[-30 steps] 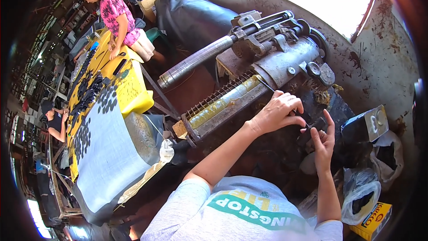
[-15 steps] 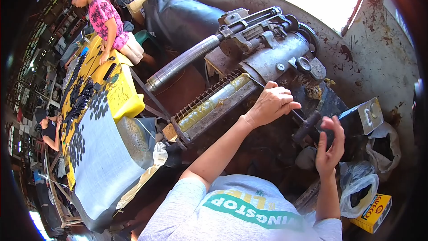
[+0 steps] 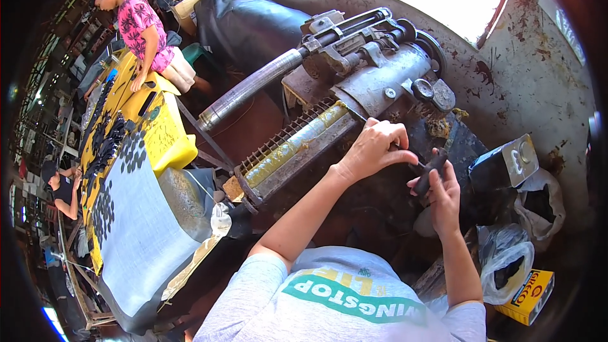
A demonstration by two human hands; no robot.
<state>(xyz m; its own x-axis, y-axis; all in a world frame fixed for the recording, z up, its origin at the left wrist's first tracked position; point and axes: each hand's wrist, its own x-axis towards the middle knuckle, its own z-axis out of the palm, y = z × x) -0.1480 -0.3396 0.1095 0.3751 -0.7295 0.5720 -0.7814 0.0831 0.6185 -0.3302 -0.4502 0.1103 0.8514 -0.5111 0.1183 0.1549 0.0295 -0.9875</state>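
Note:
My left hand [image 3: 375,152] is closed around the thin metal shaft of a tool, whose tip points toward the end of a roller smeared with yellowish paste [image 3: 296,143]. At the tool's other end is a dark T-shaped handle [image 3: 433,171]; my right hand [image 3: 446,195] has its fingers around it. The roller lies in a metal trough, with a coil spring [image 3: 285,132] along its far side. Roller and spring belong to a grey metal machine [image 3: 386,79], which also carries a longer bare steel roller [image 3: 253,92].
Left is a table with yellow sheeting [image 3: 166,133], grey cloth [image 3: 149,231] and several black pieces. One person in a pink shirt [image 3: 140,25] stands there; another [image 3: 63,190] is farther left. On my right are a metal can [image 3: 506,164], plastic bags [image 3: 506,259] and a yellow box [image 3: 527,297].
My right hand, previously apart from the handle with fingers spread, has closed around it. The handle has turned and shifted slightly upward. My left hand remains on the shaft.

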